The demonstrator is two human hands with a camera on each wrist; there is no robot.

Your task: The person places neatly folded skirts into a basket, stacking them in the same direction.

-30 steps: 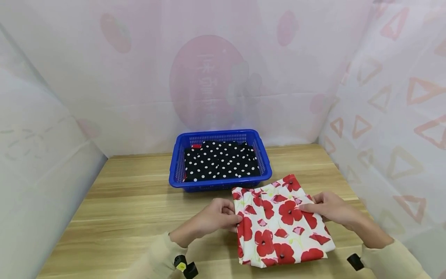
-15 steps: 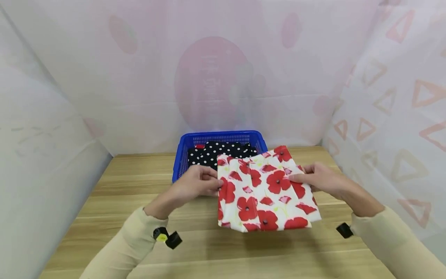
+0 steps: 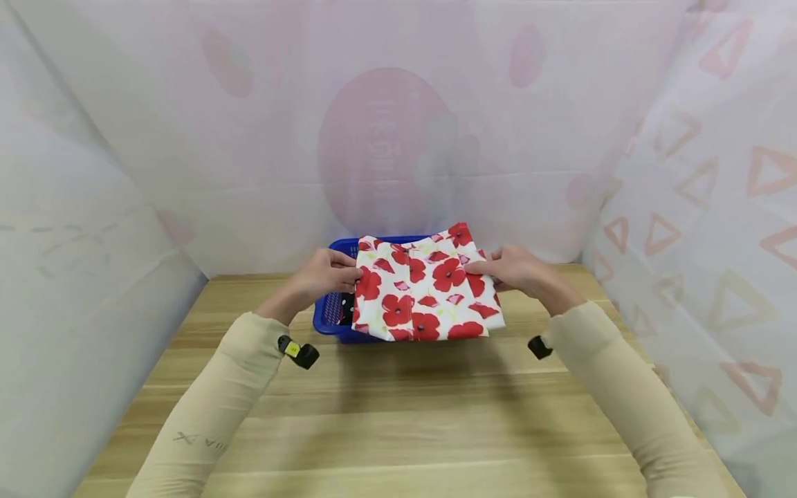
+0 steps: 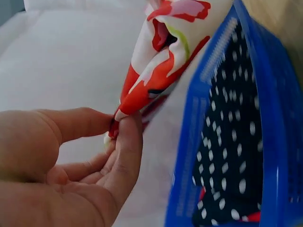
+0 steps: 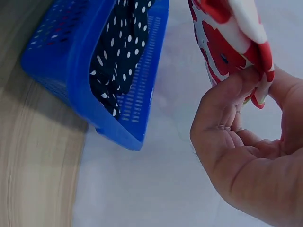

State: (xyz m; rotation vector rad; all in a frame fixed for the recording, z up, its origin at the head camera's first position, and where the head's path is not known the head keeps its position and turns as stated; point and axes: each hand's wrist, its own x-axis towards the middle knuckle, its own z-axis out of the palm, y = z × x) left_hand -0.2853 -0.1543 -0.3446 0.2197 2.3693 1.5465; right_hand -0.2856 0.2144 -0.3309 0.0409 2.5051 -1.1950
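A folded white cloth with red poppies [image 3: 429,290] hangs in the air above the blue basket [image 3: 328,315], hiding most of it in the head view. My left hand [image 3: 324,277] pinches the cloth's left edge between thumb and fingers. On the opposite edge, my right hand [image 3: 517,271] grips it with the thumb on top. Both wrist views show the cloth raised apart from the basket. Inside the basket lies black fabric with white dots [image 4: 232,137], with a bit of red showing beneath it.
The basket stands on a wooden table [image 3: 398,422] near its back edge. Pale printed sheets form a back wall [image 3: 268,138] and side walls, the right one [image 3: 703,228] bearing triangles. A small black device [image 3: 305,355] sits at each wrist.
Both hands have lifted the poppy cloth off the table and carried it forward and to the left, over the basket. The hold on both edges has stayed the same.
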